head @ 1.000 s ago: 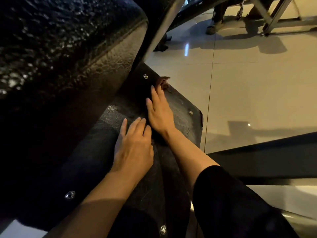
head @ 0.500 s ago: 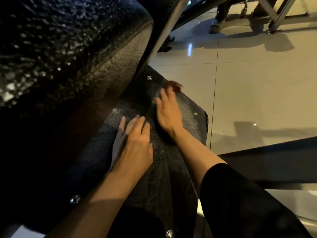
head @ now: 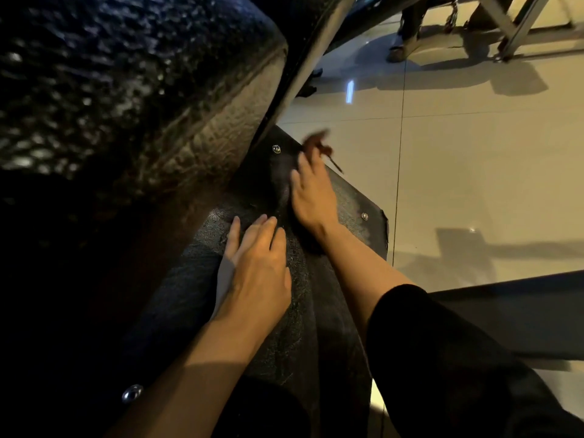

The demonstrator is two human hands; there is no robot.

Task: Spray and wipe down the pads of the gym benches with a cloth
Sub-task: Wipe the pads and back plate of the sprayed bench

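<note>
- The right hand (head: 313, 197) is laid on the dark panel (head: 316, 311) under the bench, its fingers stretched forward and blurred by motion; a brownish cloth (head: 319, 143) is seen just past the fingertips, at the panel's far edge.
- Whether the cloth is pinched or merely pressed beneath the fingertips cannot be told, since that part is smeared.
- The left hand (head: 256, 267) is rested flat on the same panel, just beside and nearer than the right wrist, with the fingers straight, slightly spread, and nothing held.
- The textured black bench pad (head: 120, 90) is found to the left of and above both sets of fingertips, apart from them; droplets or sheen are suggested on its surface.
- No spray bottle is seen.
- The step in hand is judged to be wiping with the cloth along the panel near the pad's lower end.
- For a good wipe, the cloth should be kept spread under the fingertips, not bunched at their tips, so that pressure is carried evenly.
- Strokes are best overlapped, and led around the metal rivets (head: 364, 215) beside the right hand, where the cloth could catch.
- The left hand is best kept planted as a brace.
- The pad itself, still glistening, is judged to need wiping.
</note>
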